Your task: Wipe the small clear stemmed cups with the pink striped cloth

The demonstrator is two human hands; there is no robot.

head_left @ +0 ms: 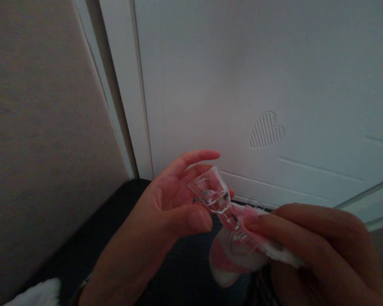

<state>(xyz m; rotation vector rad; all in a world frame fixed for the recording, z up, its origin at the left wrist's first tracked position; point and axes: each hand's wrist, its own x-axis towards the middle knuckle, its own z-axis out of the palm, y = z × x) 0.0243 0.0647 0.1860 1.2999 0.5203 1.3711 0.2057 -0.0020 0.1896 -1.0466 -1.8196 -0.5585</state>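
A small clear stemmed glass (210,193) lies tilted in the lower middle, its faceted bowl towards the upper left. My left hand (169,204) curves loosely around the bowl, thumb and index finger apart; whether its rear fingers touch the glass I cannot tell. Between the fingertips of my right hand (319,238) is a fuzzy pink-and-white cloth (249,212), pinched by the stem of the glass. Part of this cloth hangs below in a rounded, sock-like shape. The base of the glass rests against the cloth and is partly hard to make out.
In front stands a white panel door (210,93) with an embossed striped heart (267,131). A beige wall (44,119) rises at the left. Below lies a dark floor (185,272); a bit of white fluffy fabric (40,294) shows at the bottom left.
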